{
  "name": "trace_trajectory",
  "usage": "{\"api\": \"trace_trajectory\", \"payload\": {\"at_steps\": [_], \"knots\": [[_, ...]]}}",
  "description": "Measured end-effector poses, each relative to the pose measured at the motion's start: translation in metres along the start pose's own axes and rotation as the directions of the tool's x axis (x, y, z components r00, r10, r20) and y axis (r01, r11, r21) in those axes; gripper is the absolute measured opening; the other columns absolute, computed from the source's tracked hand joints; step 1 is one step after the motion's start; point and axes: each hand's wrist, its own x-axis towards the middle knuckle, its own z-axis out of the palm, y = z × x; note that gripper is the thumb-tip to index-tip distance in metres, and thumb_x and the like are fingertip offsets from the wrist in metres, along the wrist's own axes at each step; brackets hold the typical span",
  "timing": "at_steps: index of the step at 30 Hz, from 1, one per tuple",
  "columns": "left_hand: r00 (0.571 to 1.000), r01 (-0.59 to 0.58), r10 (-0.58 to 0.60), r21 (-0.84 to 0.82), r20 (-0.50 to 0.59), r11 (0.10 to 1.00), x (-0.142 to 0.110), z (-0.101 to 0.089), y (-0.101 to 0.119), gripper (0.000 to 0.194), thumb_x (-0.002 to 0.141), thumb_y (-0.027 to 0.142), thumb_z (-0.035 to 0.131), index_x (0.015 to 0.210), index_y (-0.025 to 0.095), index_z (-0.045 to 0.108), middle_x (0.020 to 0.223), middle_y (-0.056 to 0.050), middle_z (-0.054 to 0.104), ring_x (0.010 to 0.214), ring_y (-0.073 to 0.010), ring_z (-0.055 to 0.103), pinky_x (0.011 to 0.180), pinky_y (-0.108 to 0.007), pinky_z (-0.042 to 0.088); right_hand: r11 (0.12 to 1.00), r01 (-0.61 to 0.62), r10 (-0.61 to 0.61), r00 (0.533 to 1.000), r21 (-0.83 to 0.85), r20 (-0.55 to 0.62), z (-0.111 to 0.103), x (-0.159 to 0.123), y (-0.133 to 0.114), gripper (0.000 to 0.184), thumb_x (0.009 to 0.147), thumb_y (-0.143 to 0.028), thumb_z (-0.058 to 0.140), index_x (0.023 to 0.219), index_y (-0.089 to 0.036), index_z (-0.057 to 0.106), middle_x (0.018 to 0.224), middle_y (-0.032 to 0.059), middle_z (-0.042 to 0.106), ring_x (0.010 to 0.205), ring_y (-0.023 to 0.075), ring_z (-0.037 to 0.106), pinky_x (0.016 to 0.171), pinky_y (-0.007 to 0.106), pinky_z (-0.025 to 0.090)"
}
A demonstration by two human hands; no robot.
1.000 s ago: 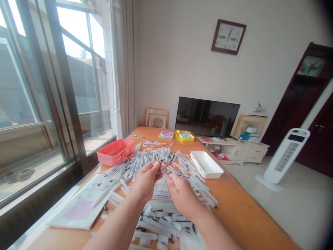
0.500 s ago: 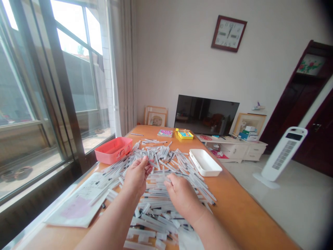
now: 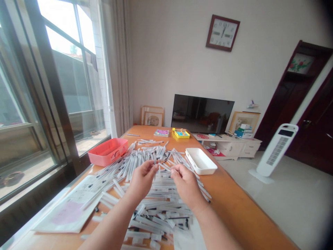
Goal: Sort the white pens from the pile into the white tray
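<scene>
A large heap of thin clear plastic tubes with black tips (image 3: 158,211), probably pen refills, covers the middle of the wooden table (image 3: 234,198). Just above the heap, my left hand (image 3: 142,181) and my right hand (image 3: 186,184) face each other with fingertips pinched. A thin clear tube (image 3: 164,167) appears to run between the two pinches, though the fingers hide its ends. A printed paper sheet (image 3: 71,208) lies left of the heap, close to my left forearm.
A pink plastic box (image 3: 108,151) stands at the table's left side by the window, and a white tray (image 3: 201,160) sits at the right. A yellow box (image 3: 180,134) and a booklet (image 3: 161,133) lie at the far end, before a TV (image 3: 202,114) on a low cabinet.
My right hand has risen from the heap and moved closer to my left hand. The whole view has shifted slightly, with the room sliding left in the frame.
</scene>
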Motion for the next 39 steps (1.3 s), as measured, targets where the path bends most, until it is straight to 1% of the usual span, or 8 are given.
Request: {"api": "trace_trajectory", "payload": {"at_steps": [3,7,11,15,23,29,34,39], "knots": [[0.993,-0.117,0.114,0.266,0.027,0.957,-0.006,0.005,0.0,0.027,0.083,0.045,0.066,0.098,0.024,0.075,0.08,-0.004,0.07,0.072,-0.0194,0.06,0.067,-0.028,0.041,0.991,-0.048,0.052,0.998,0.124,-0.029,-0.006,0.004,0.002,0.03,0.093,-0.048,0.049,0.089,-0.02,0.061,0.078,0.0013,0.065,0.068,0.0161,0.055,0.064,0.026,0.043],[0.944,-0.329,0.269,0.606,0.19,0.724,-0.01,0.005,0.003,0.027,0.092,0.042,0.055,0.106,0.028,0.073,0.089,-0.007,0.07,0.085,-0.0229,0.061,0.074,-0.03,0.039,0.991,-0.058,0.062,0.998,0.118,-0.03,-0.014,0.005,0.003,0.04,0.097,-0.054,0.042,0.078,-0.021,0.054,0.07,-0.0004,0.06,0.064,0.0152,0.053,0.064,0.026,0.042],[0.899,-0.432,0.303,0.749,0.316,0.502,-0.011,0.006,0.008,0.028,0.096,0.039,0.049,0.109,0.03,0.072,0.091,-0.008,0.069,0.086,-0.0239,0.06,0.074,-0.033,0.036,0.999,-0.052,0.052,0.998,-0.013,-0.027,-0.019,0.007,0.003,0.044,0.097,-0.058,0.039,0.07,-0.023,0.047,0.061,-0.002,0.049,0.062,0.0162,0.048,0.06,0.027,0.038],[0.866,-0.486,0.332,0.782,0.373,0.389,-0.011,0.008,0.009,0.027,0.096,0.038,0.049,0.11,0.03,0.07,0.086,-0.007,0.068,0.084,-0.0238,0.057,0.073,-0.034,0.032,0.992,-0.019,0.019,1.0,-0.126,-0.008,-0.021,0.008,0.005,0.044,0.097,-0.054,0.04,0.066,-0.023,0.04,0.06,-0.0021,0.047,0.062,0.0161,0.045,0.061,0.027,0.036],[0.819,-0.564,0.344,0.756,0.46,0.332,-0.011,0.009,0.015,0.022,0.098,0.03,0.049,0.108,0.026,0.068,0.085,-0.005,0.067,0.084,-0.0215,0.056,0.075,-0.035,0.032,0.993,-0.003,0.007,0.999,-0.116,0.032,-0.022,0.009,0.011,0.039,0.096,-0.046,0.041,0.066,-0.022,0.037,0.06,-0.0037,0.045,0.061,0.0142,0.04,0.06,0.026,0.035],[0.807,-0.59,0.311,0.719,0.503,0.367,-0.01,0.007,0.013,0.021,0.098,0.028,0.048,0.106,0.022,0.067,0.082,-0.004,0.066,0.081,-0.0204,0.056,0.074,-0.034,0.033,0.997,0.044,-0.04,0.997,-0.058,0.073,-0.021,0.008,0.01,0.037,0.096,-0.045,0.043,0.068,-0.022,0.037,0.062,-0.0052,0.042,0.062,0.0129,0.038,0.058,0.025,0.032],[0.796,-0.605,0.289,0.674,0.532,0.425,-0.009,0.005,0.011,0.023,0.099,0.027,0.046,0.107,0.021,0.067,0.083,-0.004,0.065,0.08,-0.0195,0.055,0.072,-0.032,0.035,0.997,0.047,-0.039,0.99,-0.054,0.134,-0.026,0.008,0.012,0.03,0.096,-0.039,0.044,0.072,-0.022,0.044,0.064,-0.005,0.047,0.063,0.0129,0.041,0.057,0.024,0.03],[0.798,-0.602,0.303,0.69,0.52,0.402,-0.009,0.004,0.012,0.025,0.098,0.028,0.047,0.111,0.023,0.068,0.083,-0.005,0.065,0.081,-0.0206,0.055,0.072,-0.033,0.035,0.996,0.019,-0.007,0.992,-0.091,0.128,-0.028,0.008,0.013,0.032,0.097,-0.039,0.041,0.071,-0.022,0.045,0.062,-0.0043,0.049,0.063,0.0139,0.042,0.057,0.025,0.03]]}}
